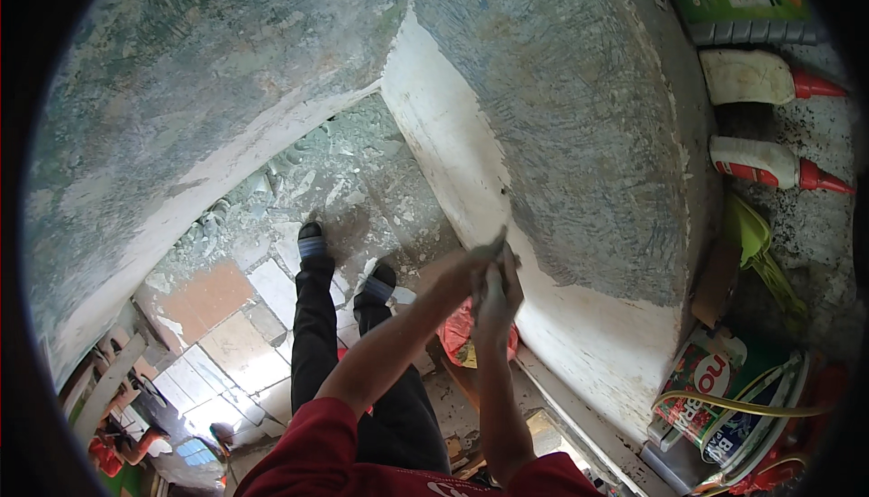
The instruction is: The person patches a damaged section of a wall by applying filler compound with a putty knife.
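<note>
Both hands, left hand (pixel 457 272) and right hand (pixel 496 291), were clamped together on a scraper (pixel 491 249) against the wall (pixel 579 135); two white, red-capped bottles (pixel 756 76) lay right.

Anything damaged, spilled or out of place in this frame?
Yes. The wall beside both hands is scraped, its grey-blue coat scratched away to white along the edge. Flakes and debris litter the tiled floor. Two glue bottles lie on their sides at right.

Gray ledge (pixel 819 225), 2 white red-capped bottles (pixel 756 160), paint can (pixel 724 397)
</note>
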Tool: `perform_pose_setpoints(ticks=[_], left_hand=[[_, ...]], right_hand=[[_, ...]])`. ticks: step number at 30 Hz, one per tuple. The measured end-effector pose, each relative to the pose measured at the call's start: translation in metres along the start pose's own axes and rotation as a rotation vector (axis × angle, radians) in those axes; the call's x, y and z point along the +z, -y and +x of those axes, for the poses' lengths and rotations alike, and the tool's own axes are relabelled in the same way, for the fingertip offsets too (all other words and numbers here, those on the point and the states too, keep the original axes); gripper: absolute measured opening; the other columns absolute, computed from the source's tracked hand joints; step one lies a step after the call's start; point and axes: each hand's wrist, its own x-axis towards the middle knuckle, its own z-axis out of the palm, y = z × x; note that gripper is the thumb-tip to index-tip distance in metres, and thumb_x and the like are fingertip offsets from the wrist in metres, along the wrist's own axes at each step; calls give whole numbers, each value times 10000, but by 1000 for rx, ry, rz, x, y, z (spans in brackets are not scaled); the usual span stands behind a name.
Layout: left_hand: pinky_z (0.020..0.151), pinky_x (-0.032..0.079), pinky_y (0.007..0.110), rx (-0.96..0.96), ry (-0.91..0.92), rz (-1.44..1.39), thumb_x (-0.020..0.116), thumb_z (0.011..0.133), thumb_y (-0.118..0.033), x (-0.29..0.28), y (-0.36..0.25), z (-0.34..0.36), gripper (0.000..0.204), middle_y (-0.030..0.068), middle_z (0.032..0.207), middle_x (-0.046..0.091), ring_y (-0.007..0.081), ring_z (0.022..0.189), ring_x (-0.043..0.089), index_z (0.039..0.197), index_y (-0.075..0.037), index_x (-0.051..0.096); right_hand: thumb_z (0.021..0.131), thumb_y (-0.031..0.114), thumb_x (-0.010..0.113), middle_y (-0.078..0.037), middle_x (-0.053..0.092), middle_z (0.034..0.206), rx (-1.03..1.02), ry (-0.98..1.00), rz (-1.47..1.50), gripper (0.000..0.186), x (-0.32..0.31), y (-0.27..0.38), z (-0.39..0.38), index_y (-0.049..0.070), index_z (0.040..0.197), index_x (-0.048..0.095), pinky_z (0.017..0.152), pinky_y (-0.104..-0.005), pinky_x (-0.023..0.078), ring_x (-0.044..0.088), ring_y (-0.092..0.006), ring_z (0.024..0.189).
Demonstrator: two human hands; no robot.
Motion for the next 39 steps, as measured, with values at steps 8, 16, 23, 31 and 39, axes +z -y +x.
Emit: perform_pose_setpoints(ticks=[8,16,23,31,39], left_hand=[[568,480,285,-76,23,-47,416,843,-608,-6,-12,2,540,21,701,546,148,606,527,794,-80,521],[578,492,281,93,156,-188,441,852,-576,-1,-20,-2,486,28,745,563,153,632,548,779,-97,482],[812,483,377,114,327,-139,385,821,-663,8,-18,-19,779,170,1026,578,240,962,554,1146,42,459],[685,543,332,226,127,574,391,943,-365,11,-37,-42,474,179,899,625,244,724,640,1067,86,469],[456,436,263,259,118,161,432,939,-216,16,-66,-64,157,2,631,468,96,475,463,842,-94,447]], right_hand=[[892,46,453,40,446,659,40,55,-17,378,9,9,10,27,1269,462,366,-173,244,323,-6,434],[899,58,468,17,501,754,89,94,4,342,15,19,15,29,1239,495,346,-162,249,319,-2,417],[845,19,522,-7,520,699,209,96,186,436,1,44,10,38,1272,434,389,-203,341,431,-62,452],[854,116,544,-24,571,794,500,186,344,137,-13,23,-12,76,985,530,422,-195,436,529,-101,535],[929,261,448,8,470,669,603,287,553,100,28,66,-14,162,944,450,313,-191,248,364,-68,401]])
